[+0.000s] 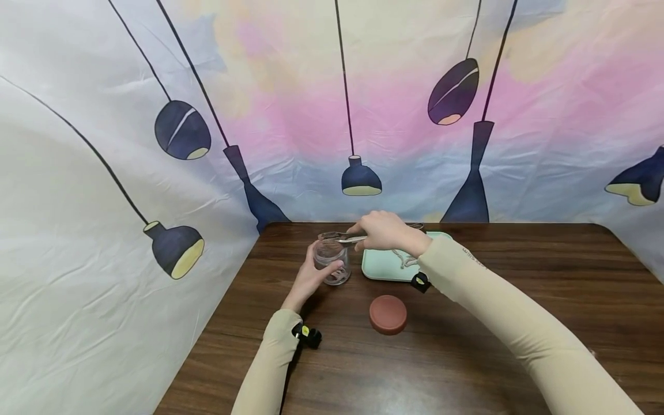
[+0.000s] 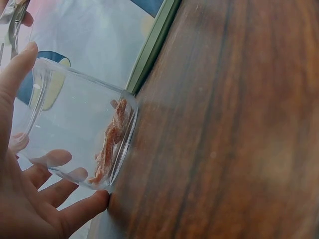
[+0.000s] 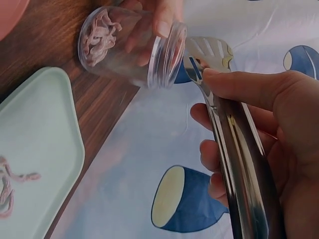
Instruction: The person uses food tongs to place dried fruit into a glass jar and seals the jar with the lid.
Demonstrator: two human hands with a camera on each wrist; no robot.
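Observation:
A clear jar (image 1: 339, 275) stands on the table with my left hand (image 1: 310, 278) around its side, thumb in front and fingers behind. Reddish-brown dried strips (image 2: 108, 142) lie on the jar's bottom. Metal tongs (image 3: 239, 164) are gripped in my right hand (image 1: 385, 230), thumb on one arm and fingers curled round the other. Their slotted tips are at the jar's mouth; whether anything is between them I cannot tell. Right of the jar, partly hidden under my right wrist, is a pale green tray (image 1: 377, 270) with more strips (image 3: 7, 186) on it.
A round reddish lid (image 1: 388, 314) lies on the wooden table (image 1: 353, 369), in front of the tray. At the table's far edge hangs a cloth (image 1: 311, 127) printed with lamps. Something thin and wiry (image 1: 416, 226) shows behind the right hand.

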